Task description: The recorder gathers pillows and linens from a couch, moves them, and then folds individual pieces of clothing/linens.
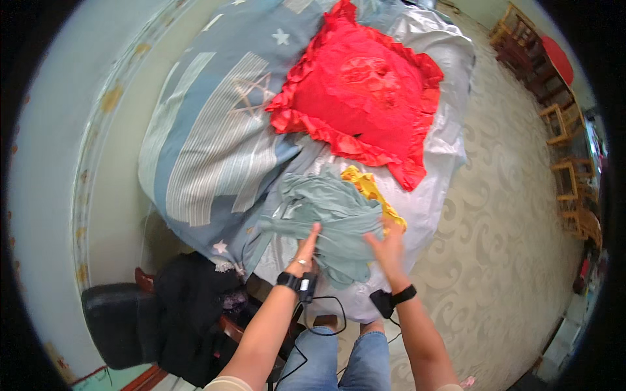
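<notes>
A crumpled grey-green garment (337, 215) lies on the silvery bedsheet (425, 205) at the near end of the bed. My left hand (307, 251) is at its near left part, held edge-on with the fingers extended. On the right, my right hand (388, 247) is blurred, with thumb and fingers apart at the garment's right edge. Whether either palm touches the cloth cannot be told. A yellow patterned cloth (374, 193) shows from behind the garment's right side. Beyond them rests a red ruffled cushion (367, 93). Both wrists bear black straps with small dark devices and cables.
A blue-grey quilt (220, 141) with stripes and stars covers the bed's left side. At lower left stands a black chair (120, 325) with dark clothing (188, 313) on it. A black cable (325, 334) hangs near my knees. Wooden chairs (565, 181) line the far right.
</notes>
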`<state>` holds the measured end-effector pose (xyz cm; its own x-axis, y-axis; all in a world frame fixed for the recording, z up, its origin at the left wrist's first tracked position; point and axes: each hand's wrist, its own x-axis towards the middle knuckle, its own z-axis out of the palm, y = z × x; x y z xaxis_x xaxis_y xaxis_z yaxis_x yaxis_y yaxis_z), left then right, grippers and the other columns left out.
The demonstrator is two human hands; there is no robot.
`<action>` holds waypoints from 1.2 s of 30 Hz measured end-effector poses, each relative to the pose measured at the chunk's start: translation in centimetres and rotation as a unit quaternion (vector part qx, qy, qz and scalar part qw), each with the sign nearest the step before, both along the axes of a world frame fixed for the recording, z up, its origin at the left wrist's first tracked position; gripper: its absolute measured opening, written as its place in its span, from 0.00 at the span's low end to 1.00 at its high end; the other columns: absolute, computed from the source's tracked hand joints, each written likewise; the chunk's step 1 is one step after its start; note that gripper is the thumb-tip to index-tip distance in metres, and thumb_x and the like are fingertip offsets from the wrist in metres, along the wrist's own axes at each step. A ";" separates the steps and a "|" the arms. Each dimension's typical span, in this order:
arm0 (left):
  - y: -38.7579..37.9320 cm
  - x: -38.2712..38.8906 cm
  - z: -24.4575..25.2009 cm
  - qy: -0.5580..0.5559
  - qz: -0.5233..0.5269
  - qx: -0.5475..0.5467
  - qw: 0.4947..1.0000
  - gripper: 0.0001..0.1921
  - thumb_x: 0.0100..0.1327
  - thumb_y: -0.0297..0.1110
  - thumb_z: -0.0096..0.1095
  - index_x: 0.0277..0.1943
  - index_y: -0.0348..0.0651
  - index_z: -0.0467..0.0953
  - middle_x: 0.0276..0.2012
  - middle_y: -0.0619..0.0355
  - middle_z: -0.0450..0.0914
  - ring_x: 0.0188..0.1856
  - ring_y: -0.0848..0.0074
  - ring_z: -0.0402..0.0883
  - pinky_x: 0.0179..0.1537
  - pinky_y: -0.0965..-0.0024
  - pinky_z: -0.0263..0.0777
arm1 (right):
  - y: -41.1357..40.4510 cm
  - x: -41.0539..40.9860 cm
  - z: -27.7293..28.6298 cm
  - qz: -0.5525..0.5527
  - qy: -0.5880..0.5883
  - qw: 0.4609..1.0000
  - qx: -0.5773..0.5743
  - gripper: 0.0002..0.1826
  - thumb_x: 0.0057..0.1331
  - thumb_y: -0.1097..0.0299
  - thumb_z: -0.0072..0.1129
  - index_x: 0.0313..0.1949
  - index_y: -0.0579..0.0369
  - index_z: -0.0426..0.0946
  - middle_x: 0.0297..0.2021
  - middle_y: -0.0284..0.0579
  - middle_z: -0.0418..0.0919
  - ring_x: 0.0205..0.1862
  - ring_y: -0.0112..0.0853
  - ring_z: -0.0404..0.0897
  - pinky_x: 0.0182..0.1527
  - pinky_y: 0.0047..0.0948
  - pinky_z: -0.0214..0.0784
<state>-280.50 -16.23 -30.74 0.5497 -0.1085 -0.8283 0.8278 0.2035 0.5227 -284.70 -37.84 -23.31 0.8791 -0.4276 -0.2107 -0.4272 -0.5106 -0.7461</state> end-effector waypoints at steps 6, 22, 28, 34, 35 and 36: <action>-3.3 1.1 -2.8 -0.061 -0.066 0.235 0.968 0.29 0.48 0.54 0.71 0.42 0.36 0.78 0.40 0.55 0.81 0.40 0.71 0.79 0.40 0.68 0.71 | -0.9 2.7 -5.0 -0.044 0.058 0.954 0.291 0.30 0.55 0.63 0.66 0.54 0.64 0.67 0.46 0.47 0.76 0.47 0.34 0.74 0.51 0.31 0.66; 12.2 -1.8 3.3 0.042 0.210 0.171 0.962 0.48 0.51 0.61 0.65 0.62 0.28 0.59 0.61 0.43 0.64 0.61 0.60 0.66 0.59 0.58 0.62 | 10.7 5.4 1.5 0.152 0.092 0.977 0.120 0.29 0.56 0.58 0.64 0.54 0.59 0.70 0.44 0.51 0.78 0.45 0.38 0.78 0.47 0.30 0.68; 5.7 -4.9 6.5 -0.378 -0.282 0.614 0.633 0.48 0.49 0.54 0.67 0.69 0.49 0.51 0.69 0.44 0.45 0.70 0.53 0.43 0.66 0.41 0.36 | 6.1 -3.7 5.6 0.167 0.085 0.974 0.126 0.17 0.57 0.58 0.61 0.43 0.54 0.76 0.23 0.44 0.78 0.28 0.38 0.79 0.33 0.36 0.69; 6.8 -5.3 1.3 -0.260 -0.509 0.494 0.656 0.46 0.46 0.59 0.65 0.65 0.44 0.60 0.65 0.42 0.57 0.67 0.52 0.53 0.65 0.44 0.43 | 0.5 -11.5 13.9 0.132 0.121 0.977 0.112 0.16 0.60 0.66 0.54 0.47 0.52 0.67 0.25 0.40 0.75 0.27 0.36 0.75 0.32 0.34 0.67; 7.4 -4.3 1.2 -0.238 -0.482 0.452 0.712 0.43 0.48 0.58 0.65 0.62 0.40 0.64 0.64 0.39 0.57 0.66 0.49 0.52 0.66 0.52 0.44 | 0.1 -11.8 14.8 0.136 0.138 0.970 0.147 0.17 0.60 0.70 0.51 0.49 0.52 0.64 0.28 0.37 0.75 0.27 0.33 0.74 0.33 0.31 0.67; 6.6 -3.9 2.2 -0.236 -0.472 0.449 0.721 0.39 0.49 0.57 0.65 0.58 0.36 0.67 0.61 0.39 0.63 0.62 0.48 0.60 0.64 0.56 0.53 | -1.3 -12.6 16.0 0.122 0.121 0.976 0.134 0.17 0.60 0.70 0.51 0.49 0.52 0.64 0.28 0.37 0.75 0.27 0.33 0.74 0.33 0.31 0.67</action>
